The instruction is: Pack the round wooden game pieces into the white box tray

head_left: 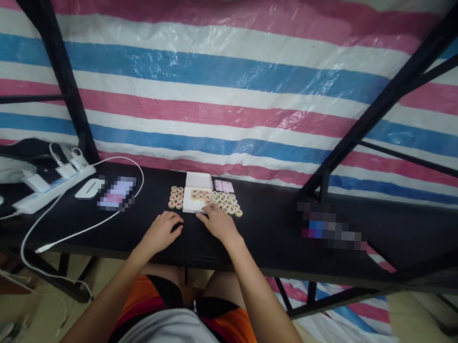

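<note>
A small white open box sits on the black table, its lid raised at the back. Inside lie several round Chinese chess pieces with red characters. My right hand reaches over the box's front right corner, thumb apart from the fingers; its fingertips are near the pieces, and I see nothing held. My left hand rests on the table in front of the box's left side, fingers loosely bent and apart, holding nothing. More red-marked pieces stand in two columns left of the box. Dark-marked pieces spread to its right.
A pink-and-white paper lies behind the right-hand pieces. Leftward are a phone, a white device, a power strip and a loose white cable. Black metal posts flank the table before a striped plastic sheet.
</note>
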A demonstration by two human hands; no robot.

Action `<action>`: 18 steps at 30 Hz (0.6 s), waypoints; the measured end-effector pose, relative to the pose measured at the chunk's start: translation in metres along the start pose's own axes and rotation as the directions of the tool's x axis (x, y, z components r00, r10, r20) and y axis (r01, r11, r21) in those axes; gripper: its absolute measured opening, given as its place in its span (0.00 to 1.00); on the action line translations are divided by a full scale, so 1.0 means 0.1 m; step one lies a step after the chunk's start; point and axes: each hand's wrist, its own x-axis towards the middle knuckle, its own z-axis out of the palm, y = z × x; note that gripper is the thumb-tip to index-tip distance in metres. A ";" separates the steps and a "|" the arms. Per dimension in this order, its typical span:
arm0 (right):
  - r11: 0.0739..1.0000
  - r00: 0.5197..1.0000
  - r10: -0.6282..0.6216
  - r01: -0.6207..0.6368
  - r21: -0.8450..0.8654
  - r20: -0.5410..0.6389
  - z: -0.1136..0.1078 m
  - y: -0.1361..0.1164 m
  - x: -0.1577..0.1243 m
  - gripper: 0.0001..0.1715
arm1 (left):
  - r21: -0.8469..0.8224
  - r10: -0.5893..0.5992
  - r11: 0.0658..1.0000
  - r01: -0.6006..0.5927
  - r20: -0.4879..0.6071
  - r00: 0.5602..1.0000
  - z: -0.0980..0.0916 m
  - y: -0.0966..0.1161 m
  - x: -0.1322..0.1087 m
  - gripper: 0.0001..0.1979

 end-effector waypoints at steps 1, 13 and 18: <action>1.000 1.000 0.003 -0.003 -0.005 0.005 0.00 -0.01 0.00 0.27 | -0.002 0.001 1.000 -0.001 -0.001 1.000 0.00 0.00 0.00 0.11; 0.999 0.999 -0.006 0.007 0.036 -0.038 0.03 -0.02 0.03 0.28 | -0.016 0.002 1.000 -0.002 -0.017 1.000 0.01 -0.01 0.00 0.10; 0.999 0.998 -0.007 0.010 0.042 -0.064 0.05 -0.02 0.02 0.27 | -0.020 0.016 1.000 -0.017 -0.027 1.000 0.02 -0.02 0.00 0.10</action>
